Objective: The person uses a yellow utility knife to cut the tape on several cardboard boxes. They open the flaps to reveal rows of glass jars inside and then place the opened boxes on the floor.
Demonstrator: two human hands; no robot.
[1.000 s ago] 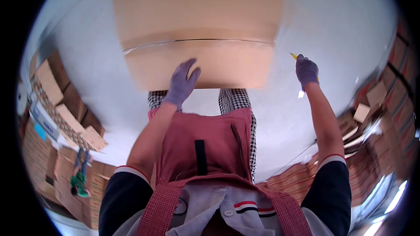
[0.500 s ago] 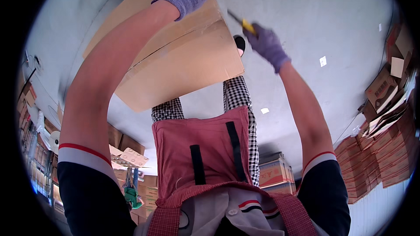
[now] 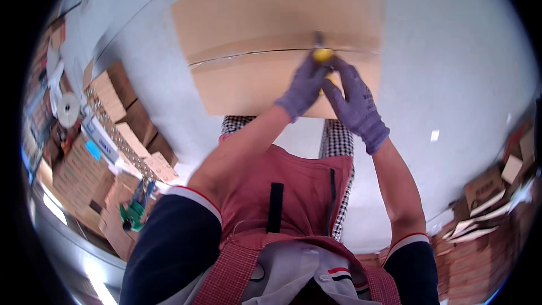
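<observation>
Gripped by both gloved hands, left hand (image 3: 302,87) and right hand (image 3: 353,104), a yellow cutter (image 3: 322,53) is set at the flat cardboard box (image 3: 254,34) seam, seemingly uncut.

Pale grey surface (image 3: 451,51) fills most of view, evenly lit. Left: stacks of flattened cardboard (image 3: 121,113) on floor, w/ tape roll (image 3: 68,110) near them & a green tool (image 3: 132,214) lower down. Right edge: more cardboard piles (image 3: 485,209), loosely heaped. Bright light strip (image 3: 53,209) at lower left; small light patch (image 3: 434,135) on surface at right.
</observation>
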